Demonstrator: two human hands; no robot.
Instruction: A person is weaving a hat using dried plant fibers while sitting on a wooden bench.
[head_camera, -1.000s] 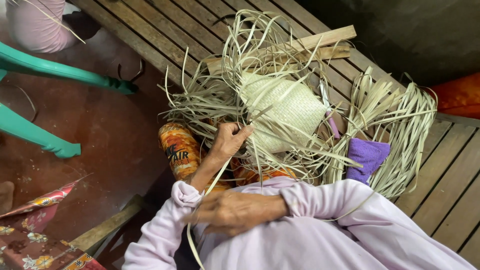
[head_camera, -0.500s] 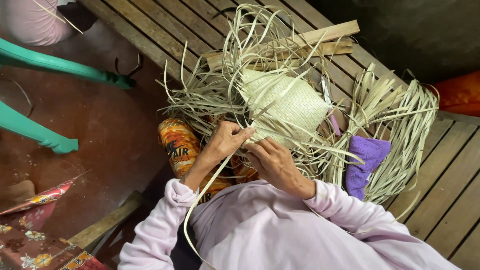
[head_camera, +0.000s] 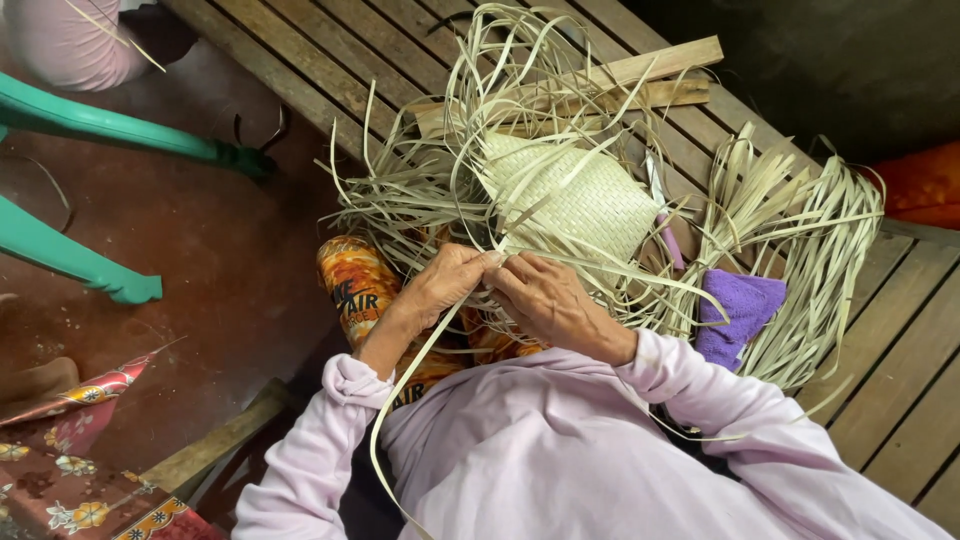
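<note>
Woven mat (head_camera: 580, 195) — pale, checkered, fringed with loose strips — was laid on the slatted bench (head_camera: 330, 60); strips at its near edge were pinched by left hand (head_camera: 450, 285) and right hand (head_camera: 545, 300), brought closer together than earlier.

A purple cloth (head_camera: 742, 315) lies on the slatted bench (head_camera: 900, 360) among loose strips. Two wooden battens (head_camera: 660, 78) lie beyond. Green chair legs (head_camera: 90, 130) stand on the red floor (head_camera: 210, 270).
</note>
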